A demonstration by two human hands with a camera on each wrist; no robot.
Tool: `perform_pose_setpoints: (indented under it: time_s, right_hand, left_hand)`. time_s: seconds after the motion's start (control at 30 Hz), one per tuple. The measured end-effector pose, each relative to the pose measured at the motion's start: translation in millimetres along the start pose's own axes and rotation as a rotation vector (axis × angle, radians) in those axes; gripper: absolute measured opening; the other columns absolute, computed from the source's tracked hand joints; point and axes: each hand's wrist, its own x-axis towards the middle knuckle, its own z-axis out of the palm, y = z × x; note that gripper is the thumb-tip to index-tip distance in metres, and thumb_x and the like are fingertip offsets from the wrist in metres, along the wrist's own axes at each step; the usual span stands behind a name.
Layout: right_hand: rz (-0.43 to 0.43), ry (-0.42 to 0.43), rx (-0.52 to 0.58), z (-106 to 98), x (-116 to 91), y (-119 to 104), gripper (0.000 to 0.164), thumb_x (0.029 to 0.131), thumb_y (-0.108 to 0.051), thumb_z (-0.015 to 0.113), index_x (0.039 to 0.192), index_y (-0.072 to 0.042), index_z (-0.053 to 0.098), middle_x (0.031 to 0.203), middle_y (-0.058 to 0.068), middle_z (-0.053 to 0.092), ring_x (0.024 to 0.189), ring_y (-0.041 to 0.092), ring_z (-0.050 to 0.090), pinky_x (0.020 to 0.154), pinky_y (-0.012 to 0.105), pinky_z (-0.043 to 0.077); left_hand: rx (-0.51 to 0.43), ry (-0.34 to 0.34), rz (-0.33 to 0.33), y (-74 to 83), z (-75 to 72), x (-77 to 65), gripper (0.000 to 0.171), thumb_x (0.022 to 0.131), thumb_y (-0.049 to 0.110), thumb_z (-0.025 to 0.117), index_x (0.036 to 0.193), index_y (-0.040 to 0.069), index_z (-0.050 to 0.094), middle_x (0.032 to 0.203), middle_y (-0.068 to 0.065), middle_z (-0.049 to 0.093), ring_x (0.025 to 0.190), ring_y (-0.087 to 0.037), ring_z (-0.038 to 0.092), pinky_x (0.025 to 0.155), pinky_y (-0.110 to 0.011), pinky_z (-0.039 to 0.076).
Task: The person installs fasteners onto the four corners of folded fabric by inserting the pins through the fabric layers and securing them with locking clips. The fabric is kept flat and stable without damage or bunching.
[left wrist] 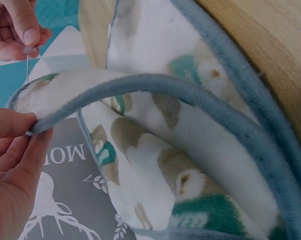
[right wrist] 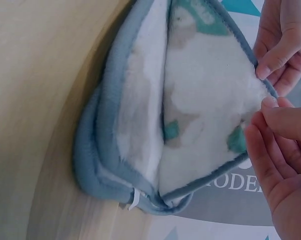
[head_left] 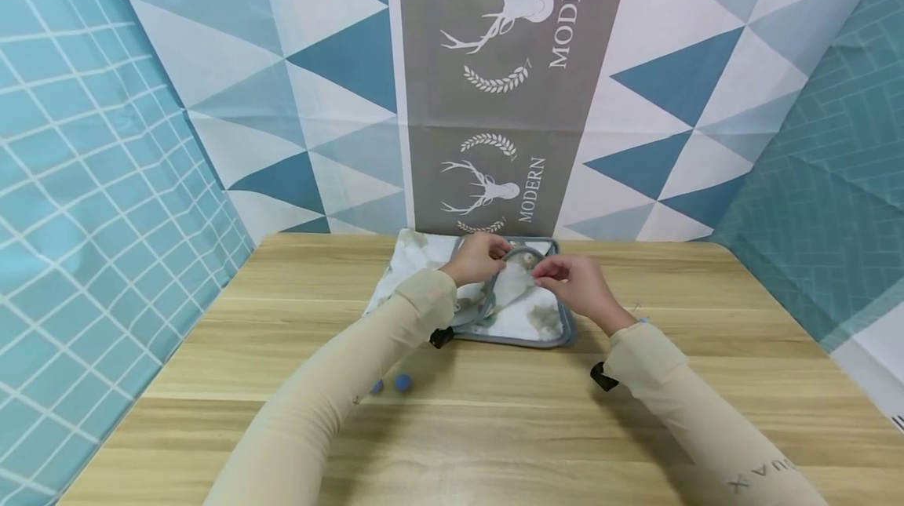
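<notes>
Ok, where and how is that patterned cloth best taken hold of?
I'd pinch the cloth by its raised blue-gray trim, coming from the left, as the left hand does: that edge arches above the layers beneath, and its rounded band should pinch easily.

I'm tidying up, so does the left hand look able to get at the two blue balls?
Probably not immediately: the left hand pinches the blanket by its edge. Once free, likely yes; the blue balls lie on the table near its sleeve.
</notes>
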Motion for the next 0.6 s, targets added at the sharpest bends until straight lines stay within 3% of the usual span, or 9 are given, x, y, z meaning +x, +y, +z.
perform_pose_setpoints:
  time_s: [0.3,0.6]
  right_hand:
    - [0.014,0.019,0.004,4.1,4.0,-3.2,0.007,0.084,-0.005,0.072,0.090,-0.006,0.074,0.087,0.011,0.075,0.075,0.020,0.070,0.065,0.021,0.055]
    - [0.003,0.006,0.012,4.5,2.4,-7.0,0.008,0.082,-0.003,0.073,0.090,-0.004,0.074,0.086,0.011,0.074,0.072,0.017,0.069,0.062,0.018,0.053]
  left_hand:
    - [-0.019,-0.011,0.040,4.6,-0.1,-1.2,0.028,0.088,0.000,0.061,0.115,0.000,0.067,0.111,-0.015,0.070,0.104,-0.025,0.066,0.087,-0.029,0.055]
    - [0.003,-0.004,0.032,7.3,-1.5,-3.5,0.028,0.089,0.001,0.061,0.117,0.001,0.067,0.111,-0.015,0.070,0.104,-0.025,0.066,0.088,-0.030,0.055]
